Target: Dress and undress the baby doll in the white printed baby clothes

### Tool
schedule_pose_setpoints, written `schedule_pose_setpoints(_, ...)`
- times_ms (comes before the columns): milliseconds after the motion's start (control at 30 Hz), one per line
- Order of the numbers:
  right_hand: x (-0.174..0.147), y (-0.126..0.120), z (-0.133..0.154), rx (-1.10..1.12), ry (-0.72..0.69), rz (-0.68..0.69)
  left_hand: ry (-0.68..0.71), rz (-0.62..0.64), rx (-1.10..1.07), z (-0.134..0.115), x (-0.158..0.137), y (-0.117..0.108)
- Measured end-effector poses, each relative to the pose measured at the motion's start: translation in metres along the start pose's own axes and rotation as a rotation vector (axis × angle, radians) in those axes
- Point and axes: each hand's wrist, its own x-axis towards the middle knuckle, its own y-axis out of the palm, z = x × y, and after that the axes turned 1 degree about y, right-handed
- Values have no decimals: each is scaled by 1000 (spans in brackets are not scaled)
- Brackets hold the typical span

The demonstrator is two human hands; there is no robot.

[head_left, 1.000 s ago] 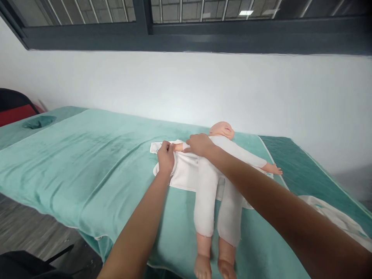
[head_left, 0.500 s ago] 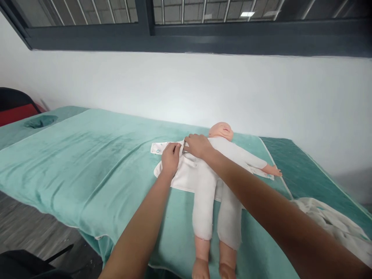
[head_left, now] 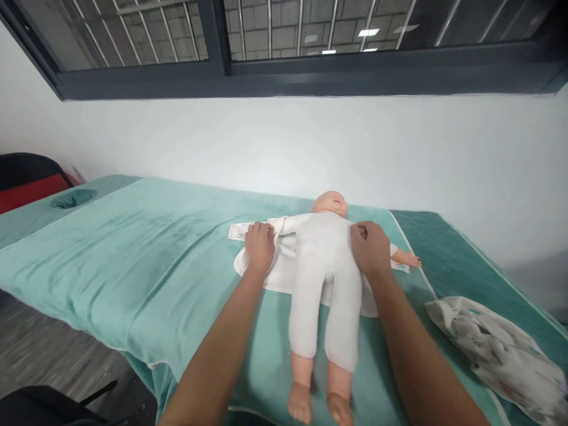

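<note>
doll (head_left: pixel 328 251) on white shirt (head_left: pixel 278 280); left hand (head_left: pixel 260 247) at sleeve (head_left: pixel 237 232), right hand (head_left: pixel 371 247) curled, both holds unclear.

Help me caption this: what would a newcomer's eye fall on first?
Probably the white-bodied doll lying just right of centre over the green cover, with the left hand and right hand at either side. Then the crumpled cloth at lower right and the dark window frame along the top.

Left hand (head_left: pixel 260 245): back upward, fingers bent, at one flank of the doll (head_left: pixel 328 248). Right hand (head_left: pixel 370 247): fingers curled, at the opposite flank. Both forearms (head_left: pixel 224 340) bare, extended.
</note>
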Motion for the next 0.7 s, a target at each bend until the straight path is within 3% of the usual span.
schedule_pose_setpoints(133, -9, -10, -23, -89, 147, 180, 78, -16, -210, -13, -4, -1)
schedule_pose_setpoints(233, -11, -11, -27, -59, 187, 228, -11, -29, -415, -27, -8, 0)
schedule_pose_setpoints(433, -10, -8, -29, 251, 242, 196, -437, 102, -846, -51, 0, 0)
schedule_pose_setpoints(700, -13, -1, -21, 695, 262, 219, -472, 182, -1052, -83, 36, -19)
